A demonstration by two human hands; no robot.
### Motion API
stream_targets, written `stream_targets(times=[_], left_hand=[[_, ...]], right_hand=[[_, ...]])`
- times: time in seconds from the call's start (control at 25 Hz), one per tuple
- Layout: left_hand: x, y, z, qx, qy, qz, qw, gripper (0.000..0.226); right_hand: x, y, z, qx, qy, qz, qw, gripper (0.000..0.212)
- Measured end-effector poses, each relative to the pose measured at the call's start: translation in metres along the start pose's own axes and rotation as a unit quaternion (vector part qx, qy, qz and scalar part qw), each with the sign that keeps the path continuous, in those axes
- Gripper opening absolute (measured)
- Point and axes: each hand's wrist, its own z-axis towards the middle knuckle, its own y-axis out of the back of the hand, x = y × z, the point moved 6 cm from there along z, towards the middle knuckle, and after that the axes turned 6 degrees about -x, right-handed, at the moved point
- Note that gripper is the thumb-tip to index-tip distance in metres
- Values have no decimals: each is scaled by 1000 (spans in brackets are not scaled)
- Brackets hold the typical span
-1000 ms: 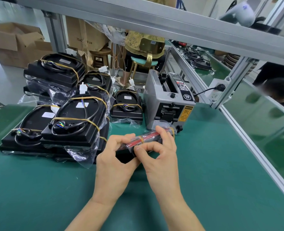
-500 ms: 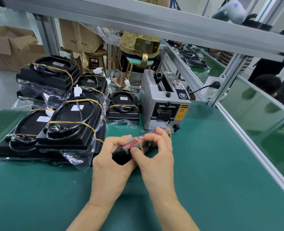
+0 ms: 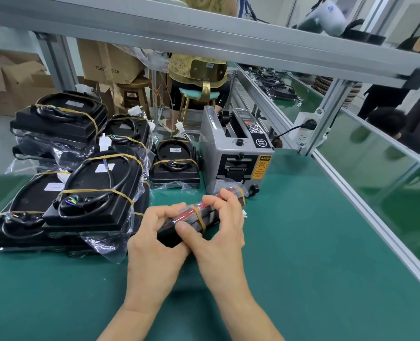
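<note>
Over the green mat [image 3: 302, 267], your left hand [image 3: 154, 244] and right hand [image 3: 222, 238] pinch the bagged part [image 3: 188, 214], rubber band [image 3: 201, 219] on it, so unwrapping looks barely begun.

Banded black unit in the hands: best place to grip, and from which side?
Take the banded black unit by its long edges, from the near side: thumb on the near edge, fingers over the far one, as the right hand does. It is long, slim and bag-wrapped.
</note>
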Motion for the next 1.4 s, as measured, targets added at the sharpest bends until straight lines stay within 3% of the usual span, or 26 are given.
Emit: stream_targets(times=[0.2, 0.36, 0.48, 0.56, 0.68, 0.8, 0.88, 0.96, 1.04, 1.12, 1.24, 1.28, 1.36, 1.4], left_hand=[[4, 2, 7, 20, -16, 17, 1000, 58], [2, 8, 19, 36, -21, 14, 999, 58], [-7, 6, 25, 71, -43, 90, 992, 52], [-28, 1, 27, 56, -144, 224, 962, 41], [-50, -35, 28, 109, -268, 391, 874, 56], [-48, -71, 30, 209, -209, 471, 831, 55], [-42, -73, 38, 206, -161, 474, 841, 45], [-37, -71, 41, 207, -131, 457, 855, 43], [-36, -69, 43, 205, -133, 451, 858, 46], [-35, -66, 44, 201, -126, 443, 864, 46], [-37, -65, 48, 195, -119, 398, 888, 30], [-39, -65, 48, 190, -123, 392, 892, 25], [-40, -65, 50, 176, -134, 406, 887, 24], [-41, -66, 52, 173, -138, 421, 880, 26]], right_hand=[[2, 9, 19, 78, 22, -103, 991, 76], [-13, 46, 55, 81, 34, -129, 988, 64], [-31, 45, 74, 146, 6, -86, 986, 48], [-36, 43, 83, 151, 8, -57, 987, 36], [-40, 49, 96, 132, 6, -32, 991, 23], [-41, 54, 102, 154, -3, -1, 988, 16], [-35, 56, 106, 166, 10, 0, 986, 7], [-24, 55, 111, 181, 86, -59, 978, 11], [-14, 45, 114, 210, 180, -177, 945, 14], [-11, 37, 115, 233, 221, -250, 914, 17], [-19, 45, 117, 309, 105, -123, 937, 11], [-23, 48, 117, 342, 64, -89, 933, 21], [-28, 53, 115, 363, 57, -80, 927, 39], [-30, 56, 115, 353, 61, -68, 931, 38]])
